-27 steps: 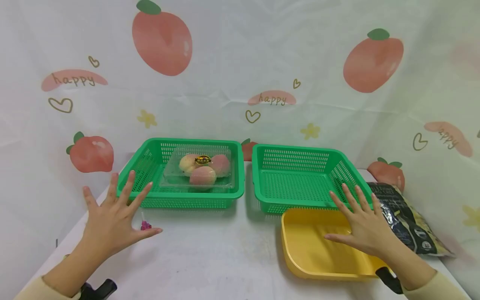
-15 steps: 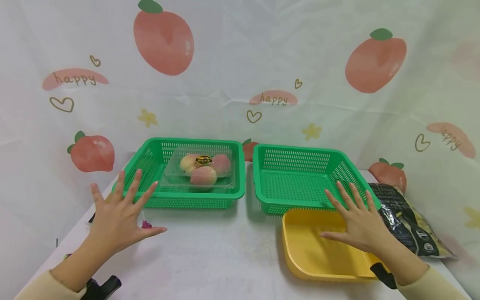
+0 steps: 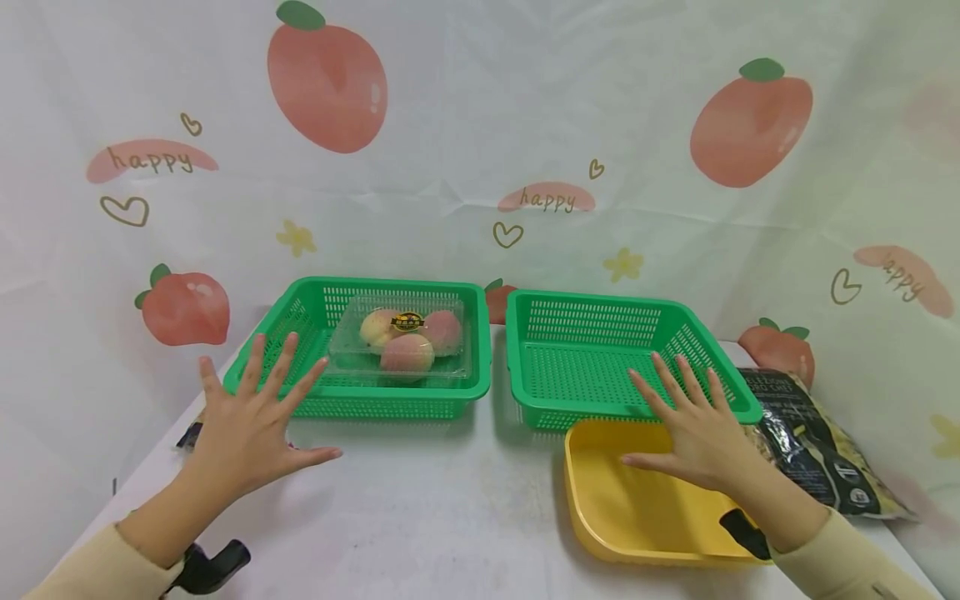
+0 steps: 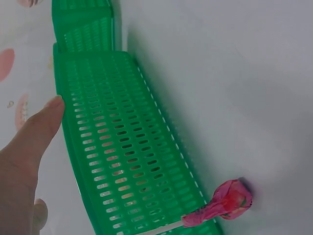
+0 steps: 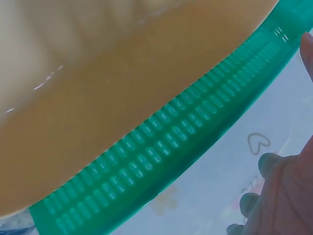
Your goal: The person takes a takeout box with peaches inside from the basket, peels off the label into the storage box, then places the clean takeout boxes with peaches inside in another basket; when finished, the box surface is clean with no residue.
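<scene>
My left hand (image 3: pixel 247 437) is held with fingers spread and nothing in them, in front of the left green basket (image 3: pixel 360 406). A clear plastic box of peaches (image 3: pixel 405 337) lies in that basket. In the left wrist view, a lollipop in a pink wrapper (image 4: pixel 232 199) lies beside the basket; in the head view the left hand mostly hides it. My right hand (image 3: pixel 701 437), also spread and holding nothing, hovers over the yellow basin (image 3: pixel 622 508). Behind that basin stands the right green basket (image 3: pixel 585 367), with no items visible inside.
A black printed bag (image 3: pixel 806 442) lies at the table's right side, partly behind the right hand. A small dark packet (image 3: pixel 191 435) shows at the left, partly hidden by the left hand. A white curtain (image 3: pixel 450 125) with peach prints hangs behind the white table (image 3: pixel 420 517).
My left hand has drifted right and slightly up, uncovering the dark packet and covering most of the lollipop. My right hand has shifted left over the basin. Baskets, box and basin stay put.
</scene>
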`<move>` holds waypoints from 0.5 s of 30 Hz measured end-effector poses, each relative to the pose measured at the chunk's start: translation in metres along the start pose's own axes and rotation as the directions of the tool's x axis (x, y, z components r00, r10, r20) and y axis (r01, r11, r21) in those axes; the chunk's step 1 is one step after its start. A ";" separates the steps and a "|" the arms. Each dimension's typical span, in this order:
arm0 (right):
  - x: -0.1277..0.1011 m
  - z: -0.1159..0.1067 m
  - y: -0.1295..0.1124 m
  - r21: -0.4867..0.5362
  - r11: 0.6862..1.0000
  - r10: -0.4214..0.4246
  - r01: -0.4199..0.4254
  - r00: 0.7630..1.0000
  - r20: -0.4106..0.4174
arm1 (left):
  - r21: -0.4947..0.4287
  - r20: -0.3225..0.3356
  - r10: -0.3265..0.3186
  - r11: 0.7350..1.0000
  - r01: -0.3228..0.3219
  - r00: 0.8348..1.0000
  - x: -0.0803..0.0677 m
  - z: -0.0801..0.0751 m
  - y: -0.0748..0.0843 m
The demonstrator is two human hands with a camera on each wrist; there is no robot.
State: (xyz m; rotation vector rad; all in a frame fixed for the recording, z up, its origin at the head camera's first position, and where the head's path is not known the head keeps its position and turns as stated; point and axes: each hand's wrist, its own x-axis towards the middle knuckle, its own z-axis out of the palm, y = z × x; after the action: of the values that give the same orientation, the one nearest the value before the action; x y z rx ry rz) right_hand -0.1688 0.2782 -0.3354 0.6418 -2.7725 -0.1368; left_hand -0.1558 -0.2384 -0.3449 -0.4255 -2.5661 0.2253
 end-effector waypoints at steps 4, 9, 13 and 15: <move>0.006 0.001 -0.004 0.011 1.000 -0.028 0.029 0.999 -0.021 | 0.000 0.010 0.009 1.000 -0.009 1.000 0.002 0.001 0.001; 0.014 0.001 -0.009 0.018 0.999 -0.044 0.044 0.999 -0.017 | -0.002 0.008 0.016 1.000 -0.016 1.000 0.005 0.003 0.001; 0.024 -0.002 -0.017 0.045 0.998 -0.040 0.039 0.999 0.027 | -0.009 0.016 0.020 1.000 -0.020 1.000 0.009 0.006 0.001; 0.030 -0.003 -0.022 0.057 0.998 -0.044 0.041 0.998 0.046 | -0.011 0.023 0.019 1.000 -0.019 1.000 0.011 0.007 0.001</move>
State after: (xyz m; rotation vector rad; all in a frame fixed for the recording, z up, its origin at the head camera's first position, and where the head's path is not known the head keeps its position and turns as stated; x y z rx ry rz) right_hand -0.1847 0.2453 -0.3278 0.7212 -2.8173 -0.0846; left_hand -0.1679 -0.2345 -0.3462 -0.4541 -2.5882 0.2250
